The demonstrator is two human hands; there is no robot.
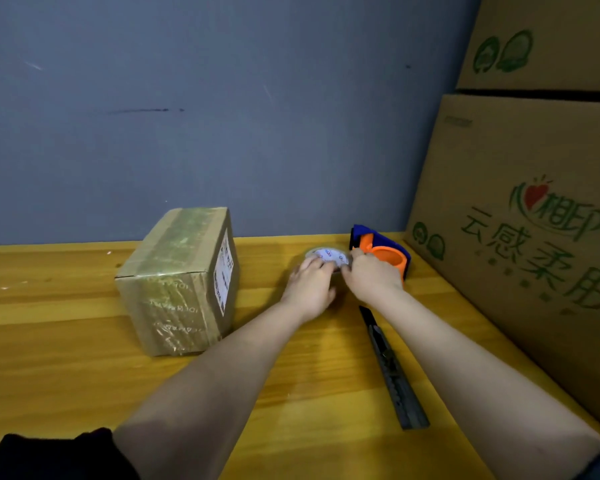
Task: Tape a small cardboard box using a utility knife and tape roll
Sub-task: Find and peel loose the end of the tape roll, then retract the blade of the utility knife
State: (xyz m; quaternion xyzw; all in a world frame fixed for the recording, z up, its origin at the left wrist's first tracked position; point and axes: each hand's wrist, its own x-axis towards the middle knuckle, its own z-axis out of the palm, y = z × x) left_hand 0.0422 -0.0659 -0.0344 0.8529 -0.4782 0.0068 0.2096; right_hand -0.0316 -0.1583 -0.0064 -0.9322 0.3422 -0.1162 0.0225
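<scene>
Both your hands are on the tape roll, a bit right of centre in the frame. Your left hand has its fingers curled over the near-left edge of the roll, holding it down, and your right hand grips the right edge, fingertips at the rim. My guess is you're steadying it with one hand and hunting for the loose end with the other, since clear tape hides its end really well. I can't actually see a peeled end from here.

The roll lies flat on the yellow wooden table, with a glossy clear band round a white printed core. Right behind your right hand there's an orange and blue tape dispenser, hard plastic by the look, touching or nearly touching your knuckles.

The utility knife lies below the hands, long, dark and slim, running diagonally toward the lower right, in easy reach of your right hand for the cut.

The small cardboard box sits left of centre, apart from your hands, closed, already carrying shiny, wrinkly tape over the top and front, with a white label on its right side. Big printed cartons are stacked along the right edge, against a flat blue-grey wall.
</scene>
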